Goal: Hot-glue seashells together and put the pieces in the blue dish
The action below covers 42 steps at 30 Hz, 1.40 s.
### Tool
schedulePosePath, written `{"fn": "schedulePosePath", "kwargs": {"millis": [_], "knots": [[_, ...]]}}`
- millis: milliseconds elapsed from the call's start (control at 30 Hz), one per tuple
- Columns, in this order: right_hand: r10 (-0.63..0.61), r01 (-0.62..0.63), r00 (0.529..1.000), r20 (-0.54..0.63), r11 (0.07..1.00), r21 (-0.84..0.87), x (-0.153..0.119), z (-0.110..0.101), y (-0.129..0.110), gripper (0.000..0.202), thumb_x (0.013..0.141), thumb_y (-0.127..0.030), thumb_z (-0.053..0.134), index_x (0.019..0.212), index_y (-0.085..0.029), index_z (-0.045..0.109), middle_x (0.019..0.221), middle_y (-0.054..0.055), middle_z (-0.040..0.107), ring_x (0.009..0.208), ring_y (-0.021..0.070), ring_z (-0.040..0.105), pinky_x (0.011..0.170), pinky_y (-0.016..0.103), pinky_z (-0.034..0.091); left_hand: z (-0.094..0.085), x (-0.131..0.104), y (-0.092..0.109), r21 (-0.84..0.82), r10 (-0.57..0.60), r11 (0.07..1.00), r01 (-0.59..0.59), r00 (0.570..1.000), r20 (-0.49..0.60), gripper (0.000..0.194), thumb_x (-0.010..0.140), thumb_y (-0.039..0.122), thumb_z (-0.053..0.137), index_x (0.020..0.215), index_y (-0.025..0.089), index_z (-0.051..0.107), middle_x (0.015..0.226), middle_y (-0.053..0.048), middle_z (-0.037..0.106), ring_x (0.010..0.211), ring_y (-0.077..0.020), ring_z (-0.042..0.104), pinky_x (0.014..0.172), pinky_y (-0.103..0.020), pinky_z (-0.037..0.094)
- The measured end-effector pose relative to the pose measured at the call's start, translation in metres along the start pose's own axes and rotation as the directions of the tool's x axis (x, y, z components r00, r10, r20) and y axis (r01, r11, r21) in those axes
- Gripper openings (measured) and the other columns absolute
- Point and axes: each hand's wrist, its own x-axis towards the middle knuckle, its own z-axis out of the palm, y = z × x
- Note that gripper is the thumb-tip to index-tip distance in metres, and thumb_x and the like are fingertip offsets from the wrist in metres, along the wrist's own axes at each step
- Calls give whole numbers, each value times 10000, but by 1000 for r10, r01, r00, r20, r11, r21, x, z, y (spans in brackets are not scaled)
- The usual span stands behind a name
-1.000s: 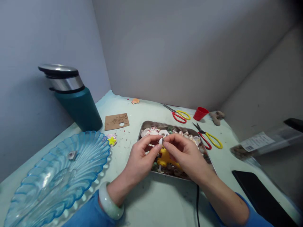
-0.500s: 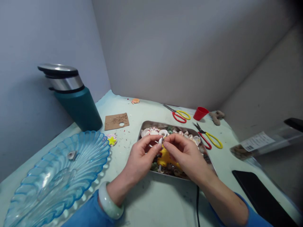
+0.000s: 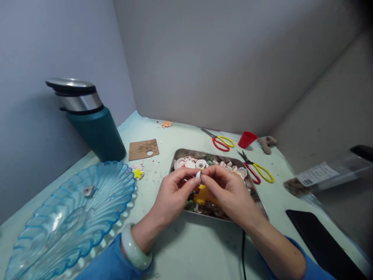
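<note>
Over the metal tray (image 3: pixel 208 216), my left hand (image 3: pixel 173 192) and my right hand (image 3: pixel 233 190) meet fingertip to fingertip. Both are closed in a pinch on a small white piece (image 3: pixel 198 174), perhaps a shell; the fingers cover much of it. Below them a yellow glue gun (image 3: pixel 202 195) lies in the tray, partly hidden by my right hand. White shells (image 3: pixel 201 164) and other small shells and green bits fill the tray around it.
A blue scalloped dish (image 3: pixel 107 210) holding a small grey piece and a teal bottle (image 3: pixel 97 134) stand left. Brown card (image 3: pixel 144 149) lies behind the dish. Two pairs of scissors (image 3: pixel 221 144), a red cup (image 3: pixel 247 140), a plastic bag (image 3: pixel 317 177) and a black phone-like slab (image 3: pixel 323 245) are right.
The white piece has turned slightly between my fingertips and shows less of its length. Both hands stay in nearly the same place over the tray.
</note>
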Motion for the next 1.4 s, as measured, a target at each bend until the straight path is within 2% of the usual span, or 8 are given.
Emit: {"fn": "schedulePosePath", "kwargs": {"millis": [367,500,667,767,867,1067,1267,1400], "knots": [[-6,5,1000,-20,999,-42,0,1,1,139,828,-301,596,768,-178,620,688,-13,610,612,117,531,557,225,419,-3,0,-2,84,64,994,-65,998,12,162,806,213,663,927,166,760,908,-47,709,728,-126,620,694,-238,510],[0,-1,1000,-17,998,-56,0,0,-3,140,823,-299,596,758,-179,623,677,-10,607,605,119,519,545,227,407,-3,0,0,101,56,993,-56,998,2,162,799,225,670,916,166,765,915,-56,714,738,-138,624,701,-253,512],[21,-22,999,-27,998,-55,3,-1,-4,166,817,-330,596,750,-180,622,622,-22,557,529,105,452,482,227,354,-1,2,2,-1,-37,999,37,999,-7,201,778,267,696,927,141,745,835,-51,703,692,-132,609,664,-252,508],[23,-24,999,-25,999,-47,4,0,-2,165,814,-337,603,767,-181,627,625,-23,552,520,103,439,477,229,352,-1,2,1,-77,-76,994,75,997,-17,265,759,297,719,970,137,719,860,-54,702,681,-122,610,663,-250,514],[26,-27,999,-22,999,-36,4,0,-2,157,809,-333,609,772,-182,627,617,-30,535,520,102,439,483,230,356,-2,3,-1,-103,-82,992,80,996,-23,292,752,313,730,987,144,697,887,-53,695,680,-119,610,664,-254,518],[97,-97,995,3,994,44,4,-1,-5,178,790,-348,624,724,-185,592,562,-53,495,481,91,420,456,218,338,-1,3,-1,-84,-86,993,85,996,-6,337,778,363,702,1016,125,687,777,-41,671,667,-127,601,654,-256,507],[72,-71,997,-18,997,33,5,-1,-3,154,796,-341,626,753,-193,619,599,-44,510,497,94,427,462,220,349,-1,3,1,-74,-76,994,77,997,19,339,764,354,718,1025,139,692,971,-83,695,699,-126,607,689,-272,519],[55,-55,998,0,998,16,5,0,-1,152,804,-341,615,755,-199,632,606,-38,523,506,100,434,463,223,349,-1,3,1,-78,-68,995,69,998,12,325,752,363,727,984,138,695,853,-57,680,686,-127,588,664,-262,503]]}}
